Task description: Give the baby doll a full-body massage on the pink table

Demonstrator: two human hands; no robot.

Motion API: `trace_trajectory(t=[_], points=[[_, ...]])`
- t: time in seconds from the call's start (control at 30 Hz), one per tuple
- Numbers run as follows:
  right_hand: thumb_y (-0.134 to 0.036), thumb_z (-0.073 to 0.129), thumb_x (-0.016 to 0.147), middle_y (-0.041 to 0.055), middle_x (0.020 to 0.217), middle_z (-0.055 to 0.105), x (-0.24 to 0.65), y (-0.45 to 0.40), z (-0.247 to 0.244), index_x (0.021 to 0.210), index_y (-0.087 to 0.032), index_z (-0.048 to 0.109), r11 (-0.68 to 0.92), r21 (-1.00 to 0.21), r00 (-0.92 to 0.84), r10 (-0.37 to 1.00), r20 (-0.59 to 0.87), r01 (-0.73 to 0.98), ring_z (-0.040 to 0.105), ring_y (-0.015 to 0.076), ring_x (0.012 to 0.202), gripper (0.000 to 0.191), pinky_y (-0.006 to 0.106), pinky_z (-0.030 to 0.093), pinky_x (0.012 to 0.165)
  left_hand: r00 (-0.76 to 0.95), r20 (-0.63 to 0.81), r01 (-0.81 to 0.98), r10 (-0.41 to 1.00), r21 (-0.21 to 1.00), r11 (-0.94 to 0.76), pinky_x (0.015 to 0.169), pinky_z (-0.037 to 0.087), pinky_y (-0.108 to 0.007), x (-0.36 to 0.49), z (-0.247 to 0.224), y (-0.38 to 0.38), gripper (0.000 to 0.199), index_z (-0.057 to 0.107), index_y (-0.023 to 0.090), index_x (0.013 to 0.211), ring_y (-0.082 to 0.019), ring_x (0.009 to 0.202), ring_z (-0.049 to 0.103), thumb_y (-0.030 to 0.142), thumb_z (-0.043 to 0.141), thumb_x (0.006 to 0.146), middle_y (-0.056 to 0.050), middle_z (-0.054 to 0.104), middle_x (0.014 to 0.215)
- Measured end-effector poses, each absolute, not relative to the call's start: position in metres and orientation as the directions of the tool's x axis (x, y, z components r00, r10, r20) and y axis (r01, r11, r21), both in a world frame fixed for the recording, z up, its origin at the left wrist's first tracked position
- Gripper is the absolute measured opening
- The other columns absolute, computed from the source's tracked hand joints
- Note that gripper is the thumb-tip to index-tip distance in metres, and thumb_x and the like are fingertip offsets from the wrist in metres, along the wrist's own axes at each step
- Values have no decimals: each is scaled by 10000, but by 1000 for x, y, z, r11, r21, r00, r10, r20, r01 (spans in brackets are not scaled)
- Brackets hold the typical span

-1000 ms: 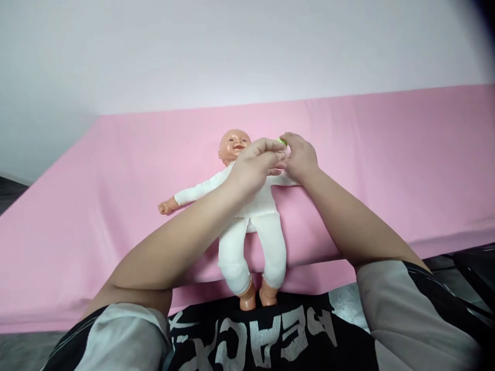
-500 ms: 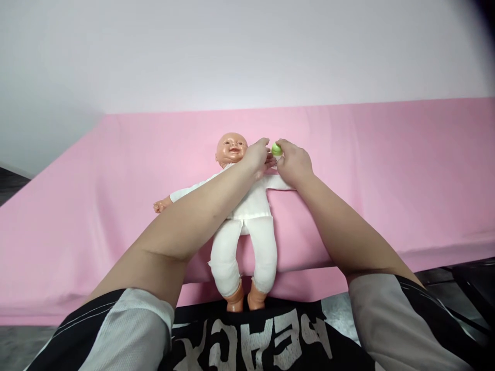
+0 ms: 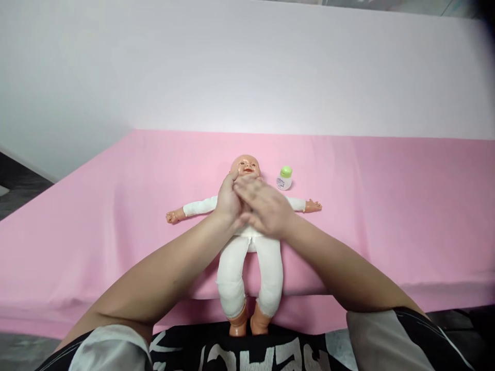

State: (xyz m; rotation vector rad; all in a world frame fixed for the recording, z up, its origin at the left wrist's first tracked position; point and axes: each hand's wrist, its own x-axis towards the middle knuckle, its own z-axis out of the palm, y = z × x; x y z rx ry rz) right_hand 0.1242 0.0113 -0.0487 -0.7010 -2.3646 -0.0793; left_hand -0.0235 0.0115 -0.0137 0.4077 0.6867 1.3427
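The left hand [image 3: 229, 201] and right hand [image 3: 266, 203] meet above the doll's [image 3: 231, 275] chest — fingers extended, the right's blurred; whether anything lies between them, I cannot tell. The doll lies face-up on the pink sheet [image 3: 386, 216] — a green-capped bottle [image 3: 285, 179] near its head.

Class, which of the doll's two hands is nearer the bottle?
The doll's hand at picture right; its other hand lies much farther from the bottle.

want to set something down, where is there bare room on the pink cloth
The pink cloth is bare right of the bottle and left of the doll's fist. It's crowded over the doll's torso, where left hand and right hand meet.
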Motion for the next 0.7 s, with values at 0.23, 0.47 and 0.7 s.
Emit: trace_trajectory(t=[0.23,0.47,0.7], points=[[-703,437,1127,214,1825,342,106,4,-61,1786,-107,274,831,-191,-719,550,425,522,248,358,1743,904,649,197,1425,57,-239,-791,969,582,190,1183,571,-497,-46,-8,21,676,732,44,1299,-369,1291,755,624,483,1056,-249,799,1219],[-692,397,1143,226,1875,169,103,-12,-65,1813,-90,3,924,-174,-809,383,446,342,102,317,1774,983,587,200,1436,185,-189,-824,964,505,257,1204,553,-456,-58,-16,27,783,663,32,1475,-345,1337,744,667,416,1089,-251,789,1326],[-889,443,1022,205,1886,72,110,-1,-64,1816,-123,-36,838,-118,-740,530,415,534,24,394,1770,1203,697,13,1419,373,-209,-766,904,481,427,1315,424,-567,-29,-18,-1,873,685,36,1437,-420,1463,649,773,433,1042,-293,749,1401]])
